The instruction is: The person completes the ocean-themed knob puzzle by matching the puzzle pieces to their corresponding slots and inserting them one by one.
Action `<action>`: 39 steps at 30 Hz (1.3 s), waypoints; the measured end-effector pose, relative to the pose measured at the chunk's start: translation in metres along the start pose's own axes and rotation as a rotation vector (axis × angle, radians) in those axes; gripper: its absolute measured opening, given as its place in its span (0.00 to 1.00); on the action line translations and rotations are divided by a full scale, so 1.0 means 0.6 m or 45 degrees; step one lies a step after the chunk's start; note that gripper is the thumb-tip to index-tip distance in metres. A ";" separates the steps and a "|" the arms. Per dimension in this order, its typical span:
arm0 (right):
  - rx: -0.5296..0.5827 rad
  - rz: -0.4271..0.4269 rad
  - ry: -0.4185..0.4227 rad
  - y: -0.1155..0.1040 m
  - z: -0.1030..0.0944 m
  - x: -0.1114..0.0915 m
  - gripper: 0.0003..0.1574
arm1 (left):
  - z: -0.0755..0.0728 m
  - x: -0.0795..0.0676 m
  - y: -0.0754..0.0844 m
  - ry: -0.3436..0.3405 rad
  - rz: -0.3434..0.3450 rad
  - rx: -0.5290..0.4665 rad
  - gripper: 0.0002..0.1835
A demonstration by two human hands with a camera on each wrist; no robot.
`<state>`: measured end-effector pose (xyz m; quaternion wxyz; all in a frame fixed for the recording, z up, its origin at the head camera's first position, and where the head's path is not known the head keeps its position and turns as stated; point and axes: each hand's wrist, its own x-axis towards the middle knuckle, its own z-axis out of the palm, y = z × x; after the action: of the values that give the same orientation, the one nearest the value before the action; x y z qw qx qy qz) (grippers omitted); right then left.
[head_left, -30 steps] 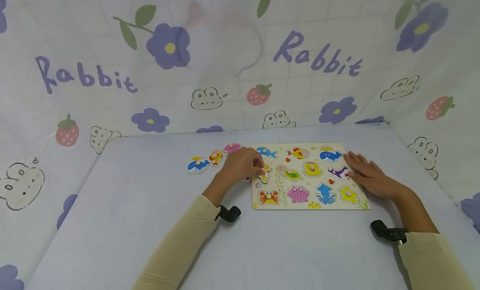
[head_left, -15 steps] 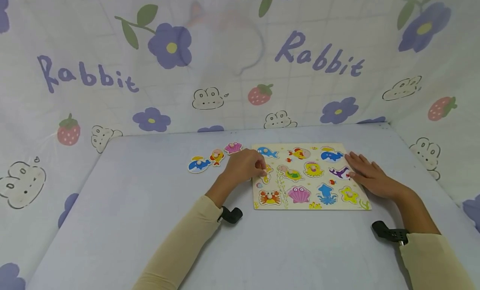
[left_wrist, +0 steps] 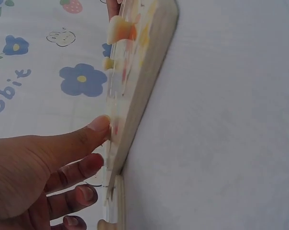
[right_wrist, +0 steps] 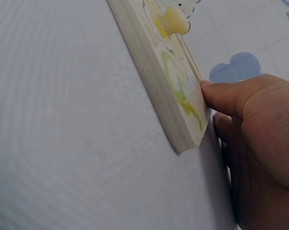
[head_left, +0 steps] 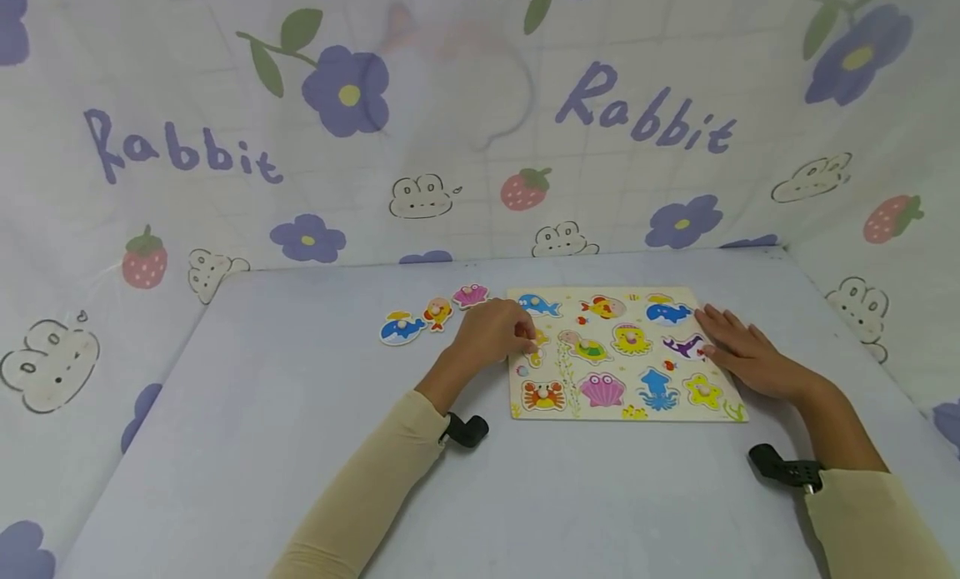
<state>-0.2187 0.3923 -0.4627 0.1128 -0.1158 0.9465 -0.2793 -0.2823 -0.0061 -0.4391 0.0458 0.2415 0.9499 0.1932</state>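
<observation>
My left hand [head_left: 491, 331] is at the left side of a wooden peg puzzle board [head_left: 675, 414] with sea animals. Its thumb and fingers pinch a yellow seahorse puzzle piece [head_left: 536, 359], which lies at its place on the board; the fingers cover its upper part. In the left wrist view, the thumb [left_wrist: 99, 123] touches the face of the board and the other fingers are bent. My right hand [head_left: 750, 354] lies flat by the board's right edge, fingers extended. Its thumb [right_wrist: 214, 91] rests on the board in the right wrist view.
Left of the board lie loose pieces: a blue whale [head_left: 401, 327], a red-yellow fish [head_left: 437, 314] and a pink shell [head_left: 471, 295]. Knobbed crab [head_left: 543, 395], turtle [head_left: 583, 346] and star [head_left: 702, 391] sit on the board. A patterned curtain [head_left: 465, 146] stands behind the table.
The seahorse piece, tilted in the left fingers a second ago, now lies flatter in its spot on the board. The right hand stays put; the head view shifts slightly.
</observation>
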 end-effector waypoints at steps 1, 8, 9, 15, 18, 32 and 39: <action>0.000 0.005 -0.001 0.000 0.000 0.000 0.44 | -0.001 0.000 0.000 -0.014 -0.004 -0.005 0.07; -0.002 0.006 -0.010 -0.002 -0.001 -0.001 0.44 | -0.025 -0.005 -0.009 -0.076 0.019 -0.033 0.11; -0.005 0.000 -0.010 -0.001 -0.001 0.000 0.43 | -0.032 -0.007 -0.011 -0.069 0.025 -0.040 0.11; -0.006 0.006 -0.017 0.005 -0.001 0.000 0.43 | -0.057 -0.013 -0.018 -0.008 0.071 -0.050 0.12; 0.002 0.004 -0.019 0.006 0.002 0.000 0.43 | -0.062 -0.018 -0.019 -0.003 0.064 -0.062 0.12; 0.002 -0.021 0.008 0.007 -0.002 0.001 0.43 | -0.095 -0.058 -0.063 0.082 0.005 -0.101 0.10; 0.004 -0.029 0.011 0.004 0.001 0.002 0.42 | -0.115 -0.098 -0.120 0.111 -0.052 -0.080 0.11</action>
<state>-0.2204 0.3936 -0.4649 0.1056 -0.1252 0.9451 -0.2827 -0.2750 -0.1162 -0.4037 0.0159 0.2119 0.9492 0.2321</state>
